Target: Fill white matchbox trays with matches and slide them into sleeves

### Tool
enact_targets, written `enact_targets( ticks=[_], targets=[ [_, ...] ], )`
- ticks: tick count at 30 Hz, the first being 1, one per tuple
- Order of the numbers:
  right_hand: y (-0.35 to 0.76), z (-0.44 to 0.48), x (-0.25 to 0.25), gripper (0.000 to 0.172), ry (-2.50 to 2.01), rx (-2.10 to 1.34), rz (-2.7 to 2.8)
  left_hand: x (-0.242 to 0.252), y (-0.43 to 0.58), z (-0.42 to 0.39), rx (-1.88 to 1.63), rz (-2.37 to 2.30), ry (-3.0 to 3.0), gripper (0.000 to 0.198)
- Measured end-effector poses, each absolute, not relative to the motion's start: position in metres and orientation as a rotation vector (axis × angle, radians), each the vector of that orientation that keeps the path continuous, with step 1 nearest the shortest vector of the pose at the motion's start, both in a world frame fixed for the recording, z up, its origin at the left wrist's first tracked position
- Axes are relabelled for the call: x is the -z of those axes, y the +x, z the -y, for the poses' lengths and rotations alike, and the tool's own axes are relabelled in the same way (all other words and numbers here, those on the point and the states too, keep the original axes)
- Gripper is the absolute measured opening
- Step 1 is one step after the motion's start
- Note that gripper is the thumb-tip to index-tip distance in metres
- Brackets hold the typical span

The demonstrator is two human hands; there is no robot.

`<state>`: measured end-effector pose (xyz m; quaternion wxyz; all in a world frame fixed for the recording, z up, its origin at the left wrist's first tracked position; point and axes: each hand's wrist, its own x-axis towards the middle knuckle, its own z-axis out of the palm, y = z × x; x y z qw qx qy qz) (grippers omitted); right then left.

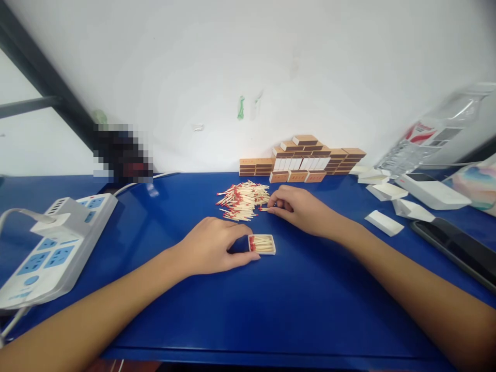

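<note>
On the blue table [271, 310] my left hand [213, 248] rests with thumb and fingers closed round the left end of a small white matchbox tray [262, 244] partly filled with red-tipped matches. My right hand [298, 206] lies just right of a loose pile of matches [242, 200], its fingertips pinched on a match or two at the pile's edge. Behind the pile, stacked brown matchboxes [302, 157] stand against the white wall.
A white power strip [54, 243] with a plugged adapter lies at the left. Empty white matchbox trays [385, 206] are scattered at the right, beside a white box [432, 190], a black phone-like slab [457, 248] and a clear plastic bag [437, 132].
</note>
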<state>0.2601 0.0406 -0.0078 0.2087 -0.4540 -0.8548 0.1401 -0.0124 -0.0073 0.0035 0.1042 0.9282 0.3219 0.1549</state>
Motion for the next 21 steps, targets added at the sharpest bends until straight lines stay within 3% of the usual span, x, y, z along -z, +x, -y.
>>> enact_targets(
  ticks=[21],
  targets=[
    [0.2579, -0.0361, 0.0079, 0.017, -1.349, -0.358, 2.455, 0.0006, -0.0154, 0.002, -0.58, -1.014, 2.777, 0.037]
  ],
)
